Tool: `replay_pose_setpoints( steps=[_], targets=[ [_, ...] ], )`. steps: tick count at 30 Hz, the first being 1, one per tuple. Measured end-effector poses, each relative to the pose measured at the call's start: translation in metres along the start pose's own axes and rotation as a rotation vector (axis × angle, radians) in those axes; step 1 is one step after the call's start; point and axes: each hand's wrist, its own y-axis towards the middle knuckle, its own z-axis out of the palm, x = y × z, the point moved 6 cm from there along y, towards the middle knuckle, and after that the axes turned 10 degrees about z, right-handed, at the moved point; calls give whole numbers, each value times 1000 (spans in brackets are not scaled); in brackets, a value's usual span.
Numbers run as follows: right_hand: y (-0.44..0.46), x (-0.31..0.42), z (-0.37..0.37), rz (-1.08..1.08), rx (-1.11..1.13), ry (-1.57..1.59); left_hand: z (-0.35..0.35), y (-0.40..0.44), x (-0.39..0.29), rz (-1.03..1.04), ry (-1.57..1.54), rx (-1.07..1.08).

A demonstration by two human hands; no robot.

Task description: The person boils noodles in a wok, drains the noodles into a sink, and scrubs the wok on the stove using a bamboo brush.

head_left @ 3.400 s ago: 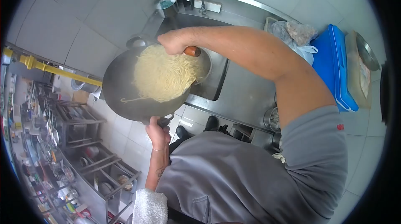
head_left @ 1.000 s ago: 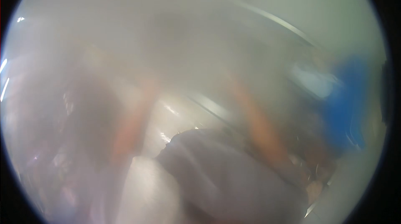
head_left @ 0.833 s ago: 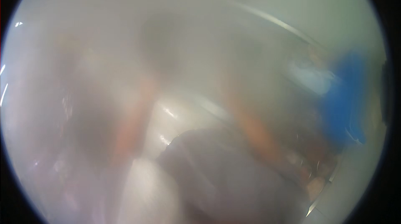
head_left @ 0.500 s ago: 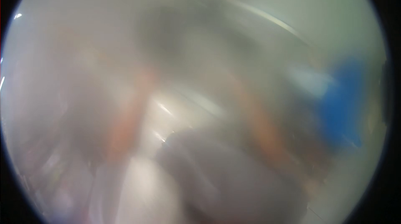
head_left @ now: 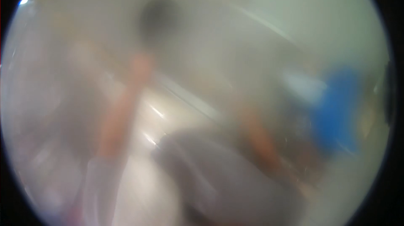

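The left hand (head_left: 142, 65) lay near a dark shape (head_left: 160, 18); blur left progress, and both hands' opening and hold, impossible to tell.

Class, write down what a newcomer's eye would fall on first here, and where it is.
First, the pale haze blurring nearly the whole view. Through it, a vivid blue shape stands out at the right, while a dark, roundish patch shows at upper left of centre, just above the blurred left hand.
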Motion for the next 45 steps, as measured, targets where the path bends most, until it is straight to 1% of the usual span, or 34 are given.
replay_pose_setpoints(
  steps=[1,2,3,5,6,9,10,11,12,13,14,15,17,18,19,20,22,23,25,26,27,28,30,32,35,36,38,39,40,41,42,43,44,45],
  targets=[
    [13,4,-3,-78,-89,98,5,-5,19,70,14,-12],
    [23,9,-11,-157,-178,195,5,-7,18,41,-1,-38],
    [36,22,-20,-157,-179,190,4,-9,16,12,-17,-64],
    [54,51,-27,-96,-79,188,-1,-13,-2,-69,-105,-77],
    [57,46,-11,-96,-81,184,-2,-17,-6,-97,-136,-83],
    [62,1,82,-50,-115,247,-5,-32,-20,-136,-232,-161],
    [55,-23,103,-30,-142,164,-11,-32,-47,-381,-305,-141],
    [37,-30,96,-10,-168,80,-10,-39,-58,-626,-377,-118],
    [24,-44,85,19,-104,65,-5,-46,-31,-627,-381,-120],
    [-4,-36,42,48,-41,48,1,-49,8,-399,-226,-21],
    [-32,-29,-1,76,22,29,-3,-49,3,-286,-150,31],
    [-32,-37,7,106,43,118,-8,-49,-3,-171,-74,72],
    [-36,-44,15,168,81,296,-60,-55,-82,27,332,289],
    [-40,-41,16,199,99,385,-82,-75,-80,-261,98,274],
    [-52,-18,7,229,116,401,-102,-102,-79,-546,-141,253],
    [-47,-16,22,193,76,424,-127,-130,-99,-976,-623,-134],
    [-22,-24,59,156,35,441,-166,-210,-27,-847,-517,-228],
    [4,-25,73,149,12,382,-187,-244,-39,-1045,-759,-468],
    [51,-29,85,133,-13,310,-235,-307,-48,-1145,-795,-543],
    [65,-25,73,145,-12,317,-248,-313,-81,-1189,-750,-653],
    [66,-9,40,183,0,352,-257,-318,-113,-1233,-702,-763],
    [53,12,-3,251,18,409,-272,-342,-111,-1286,-716,-753],
    [34,35,-51,348,40,515,-289,-377,-118,-1344,-738,-754],
    [42,10,-27,350,-12,647,-302,-396,-139,-1270,-599,-946],
    [30,-32,15,349,-41,922,-318,-461,-133,-1281,-630,-923],
    [23,-32,24,361,-29,992,-321,-470,-131,-1290,-639,-934],
    [24,-13,37,354,12,1115,-346,-497,-121,-1356,-410,-926],
    [27,-1,48,354,57,1251,-356,-510,-110,-1367,-418,-936],
    [35,8,59,347,57,1236,-370,-523,-99,-1381,-338,-938],
    [49,18,87,395,309,1544,-382,-535,-87,-1395,-257,-938],
    [58,35,107,441,579,1838,-388,-548,-72,-1407,-265,-947],
    [65,48,112,438,579,1821,-392,-561,-57,-1401,-260,-1032],
    [72,67,115,423,704,2055,-393,-570,-47,-1395,-253,-1116],
    [83,75,113,404,834,2286,-390,-569,-42,-1408,-260,-1126]
  ],
)
